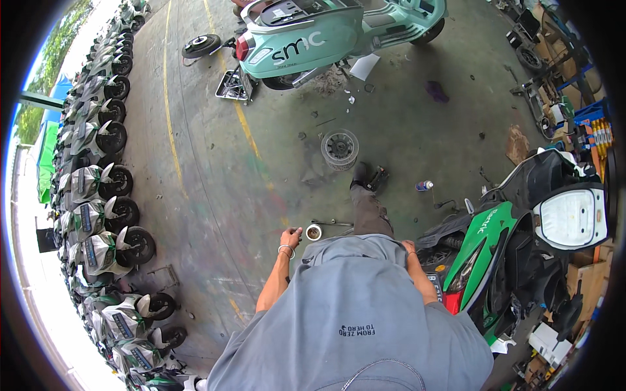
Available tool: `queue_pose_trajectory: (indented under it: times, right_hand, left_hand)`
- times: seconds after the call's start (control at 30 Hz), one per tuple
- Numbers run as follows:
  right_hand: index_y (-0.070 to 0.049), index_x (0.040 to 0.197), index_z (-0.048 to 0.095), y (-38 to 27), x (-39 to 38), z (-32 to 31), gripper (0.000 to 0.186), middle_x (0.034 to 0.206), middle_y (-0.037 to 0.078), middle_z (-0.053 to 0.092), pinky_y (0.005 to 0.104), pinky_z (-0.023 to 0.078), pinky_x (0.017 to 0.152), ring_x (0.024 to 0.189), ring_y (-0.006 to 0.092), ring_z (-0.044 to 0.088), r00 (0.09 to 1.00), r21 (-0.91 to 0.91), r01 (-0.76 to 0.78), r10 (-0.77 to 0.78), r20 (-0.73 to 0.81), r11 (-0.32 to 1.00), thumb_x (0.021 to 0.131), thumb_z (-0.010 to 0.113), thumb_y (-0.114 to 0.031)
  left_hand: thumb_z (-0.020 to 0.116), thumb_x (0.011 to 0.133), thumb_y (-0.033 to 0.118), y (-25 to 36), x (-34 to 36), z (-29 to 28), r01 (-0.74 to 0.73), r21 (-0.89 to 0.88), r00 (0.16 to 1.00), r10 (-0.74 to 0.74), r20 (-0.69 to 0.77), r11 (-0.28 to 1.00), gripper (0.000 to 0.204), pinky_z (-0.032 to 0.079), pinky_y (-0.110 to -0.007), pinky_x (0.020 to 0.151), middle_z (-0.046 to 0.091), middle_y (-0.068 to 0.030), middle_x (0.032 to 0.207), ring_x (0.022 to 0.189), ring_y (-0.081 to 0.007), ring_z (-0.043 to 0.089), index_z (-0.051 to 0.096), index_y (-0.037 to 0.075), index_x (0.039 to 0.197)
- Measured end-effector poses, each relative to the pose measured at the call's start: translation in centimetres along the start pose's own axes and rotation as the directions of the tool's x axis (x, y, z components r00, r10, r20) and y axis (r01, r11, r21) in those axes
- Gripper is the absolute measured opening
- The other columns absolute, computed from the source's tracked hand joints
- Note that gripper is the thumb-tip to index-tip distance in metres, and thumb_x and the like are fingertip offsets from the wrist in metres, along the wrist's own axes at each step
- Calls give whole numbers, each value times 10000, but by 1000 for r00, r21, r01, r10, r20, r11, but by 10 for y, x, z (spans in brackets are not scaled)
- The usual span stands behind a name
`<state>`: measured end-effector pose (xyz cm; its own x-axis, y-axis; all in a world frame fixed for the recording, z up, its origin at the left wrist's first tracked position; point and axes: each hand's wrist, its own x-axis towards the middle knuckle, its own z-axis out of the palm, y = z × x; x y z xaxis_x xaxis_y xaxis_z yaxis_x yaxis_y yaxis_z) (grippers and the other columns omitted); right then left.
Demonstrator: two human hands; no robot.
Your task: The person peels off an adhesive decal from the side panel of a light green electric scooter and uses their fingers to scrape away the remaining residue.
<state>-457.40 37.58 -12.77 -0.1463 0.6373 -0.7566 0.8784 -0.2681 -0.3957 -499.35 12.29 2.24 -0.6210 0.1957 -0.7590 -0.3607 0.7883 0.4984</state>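
My left hand, with a bracelet at the wrist, hangs at my side above the concrete floor, fingers loosely curled with nothing visible in them. A small round white container sits on the floor just to its right, apart from the hand. My right hand rests at my hip next to a green scooter with its panels off; the fingers are mostly hidden behind my grey shirt. My leg and dark shoe reach forward. A metal wrench lies beside the container.
A wheel rim lies on the floor ahead. A mint scooter stands further off, a loose wheel to its left. A spray can is on the right. Several wrapped scooters line the left side.
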Motion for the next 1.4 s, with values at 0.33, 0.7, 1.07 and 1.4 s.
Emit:
queue_pose_trajectory:
  times: [0.33,0.7,1.07,1.4]
  right_hand:
    - [-51,1020,712,-390,70,-182,509,860,66,655,371,515,712,751,202,598,911,46,258,-259,322,965,882,589,-525]
    - [-8,1078,682,-429,116,-166,517,1130,195,663,404,446,954,1110,345,605,962,-213,-53,107,252,976,901,559,-478]
    - [8,1066,675,-606,178,-181,471,1027,226,681,381,485,866,1016,351,644,999,-235,30,-37,-28,972,899,568,-420]
    - [-101,1192,636,-656,222,-196,432,1146,175,639,405,456,961,1110,331,588,990,-377,126,-92,105,918,867,627,-386]
  left_hand:
    - [703,847,340,168,77,7,100,-106,990,-109,-86,989,410,537,-344,758,711,-158,973,873,-225,688,692,-10,1062]
    - [666,854,412,293,201,-16,92,258,993,-69,-95,962,440,517,-375,837,705,-180,991,961,-282,676,702,13,1036]
    - [635,918,299,385,262,-68,175,-372,984,-175,34,911,434,551,-333,697,675,-161,988,794,-228,677,586,-52,1169]
    - [663,902,265,411,248,-19,313,-409,925,-373,-73,857,374,532,-288,607,673,-97,866,715,-159,641,616,-52,1094]
